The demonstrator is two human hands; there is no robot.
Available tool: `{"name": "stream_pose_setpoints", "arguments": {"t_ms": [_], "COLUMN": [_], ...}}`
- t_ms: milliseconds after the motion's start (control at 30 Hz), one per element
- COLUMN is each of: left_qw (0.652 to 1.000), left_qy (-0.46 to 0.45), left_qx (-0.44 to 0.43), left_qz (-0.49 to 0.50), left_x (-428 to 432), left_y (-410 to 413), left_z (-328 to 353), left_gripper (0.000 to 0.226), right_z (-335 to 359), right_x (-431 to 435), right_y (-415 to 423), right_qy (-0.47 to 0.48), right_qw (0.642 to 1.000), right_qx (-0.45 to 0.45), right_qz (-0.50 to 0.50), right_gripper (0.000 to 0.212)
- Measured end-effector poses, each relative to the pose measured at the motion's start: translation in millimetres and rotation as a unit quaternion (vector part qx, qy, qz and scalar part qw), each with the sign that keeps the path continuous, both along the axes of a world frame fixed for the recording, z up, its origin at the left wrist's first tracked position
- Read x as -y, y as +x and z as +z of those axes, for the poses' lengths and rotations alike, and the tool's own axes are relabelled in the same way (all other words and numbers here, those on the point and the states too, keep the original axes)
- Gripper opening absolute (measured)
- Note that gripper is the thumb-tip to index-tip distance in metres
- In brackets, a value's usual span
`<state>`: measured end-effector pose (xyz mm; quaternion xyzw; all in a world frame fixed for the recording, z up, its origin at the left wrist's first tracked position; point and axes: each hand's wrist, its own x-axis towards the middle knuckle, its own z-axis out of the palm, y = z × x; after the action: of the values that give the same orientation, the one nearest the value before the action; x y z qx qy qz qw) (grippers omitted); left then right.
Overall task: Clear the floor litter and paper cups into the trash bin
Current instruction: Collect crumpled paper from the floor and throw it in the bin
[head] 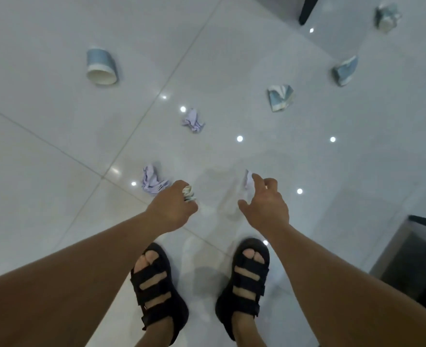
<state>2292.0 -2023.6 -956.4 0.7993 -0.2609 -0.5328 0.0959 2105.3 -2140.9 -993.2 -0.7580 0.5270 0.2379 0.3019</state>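
- A single camera, worn on the person's head, looks steeply down and a little forward at the floor (56, 151).
- The lens is wide: the tile seams splay toward the frame edges.
- The sandals (247, 276) stand almost straight below it, at the bottom of the frame.
- Both forearms enter from the lower corners. The left hand (172, 209), with its wad (189, 194), and the right hand (266, 209) sit near mid-frame, closest to the lens.
- The far floor fills the top, where a cup (101, 68) looks small.
- The right edge cuts off a bin (407, 254).
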Motion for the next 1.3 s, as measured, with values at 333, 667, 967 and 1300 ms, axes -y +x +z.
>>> {"name": "stream_pose_setpoints", "arguments": {"t_ms": [333,667,967,1300], "left_qw": [0.998,0.994,0.969,0.884], "left_qy": [-0.024,-0.011,-0.046,-0.089], "left_qx": [-0.014,-0.002,0.081,0.12], "left_qz": [0.055,0.112,0.227,0.443], "left_x": [-13.4,-47.4,-126.9,-276.4], "left_y": [-19.8,26.6,85.3,48.7], "left_z": [-100.4,40.5,288.8,520.2], "left_gripper": [0.031,0.046,0.055,0.044], "right_z": [-113.4,56.9,317.1,550.0], "right_x": [22.6,-27.5,-85.0,-203.0], "right_y": [16.0,96.6,186.2,245.1], "right_qy": [-0.044,0.05,0.025,0.008], "right_qw": [0.998,0.98,0.931,0.856], "right_qx": [0.035,0.112,0.16,0.222], "right_qz": [-0.017,0.157,0.326,0.466], "right_gripper": [0.035,0.045,0.05,0.049]}}
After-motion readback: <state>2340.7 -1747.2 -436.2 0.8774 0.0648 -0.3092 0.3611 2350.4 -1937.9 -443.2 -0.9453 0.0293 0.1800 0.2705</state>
